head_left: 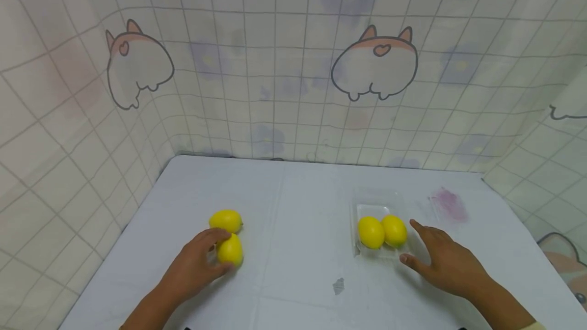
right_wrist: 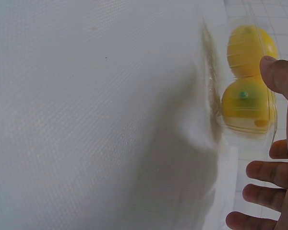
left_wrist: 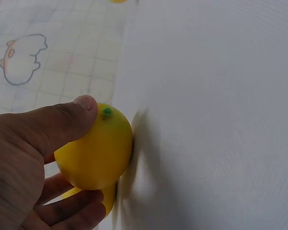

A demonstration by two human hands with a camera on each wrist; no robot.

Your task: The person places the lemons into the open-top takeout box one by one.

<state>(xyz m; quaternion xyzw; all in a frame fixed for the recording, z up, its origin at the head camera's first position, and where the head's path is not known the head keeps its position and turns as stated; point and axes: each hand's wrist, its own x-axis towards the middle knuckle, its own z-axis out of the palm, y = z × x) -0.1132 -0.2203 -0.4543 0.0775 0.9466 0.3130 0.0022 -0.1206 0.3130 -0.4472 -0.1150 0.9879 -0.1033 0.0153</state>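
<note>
With thumb and fingers curled round it, my left hand (head_left: 190,269) grips a yellow lemon (head_left: 232,249) at the left of the table. In the left wrist view the thumb presses one side of this lemon (left_wrist: 98,155), near its green tip, and fingers show beneath. A second lemon (head_left: 224,220) lies just behind it. On the right, a clear plastic container (head_left: 373,211) stands on the table with two lemons (head_left: 371,232) (head_left: 394,230) side by side in it. My right hand (head_left: 451,264) hovers at its right side, fingers spread and holding nothing.
A white cloth covers the table (head_left: 298,248). A small grey patch (head_left: 338,285) lies in front of the container, and a pinkish stain (head_left: 449,205) is behind my right hand. Checked curtains (head_left: 275,65) printed with cartoon animals enclose the back and sides.
</note>
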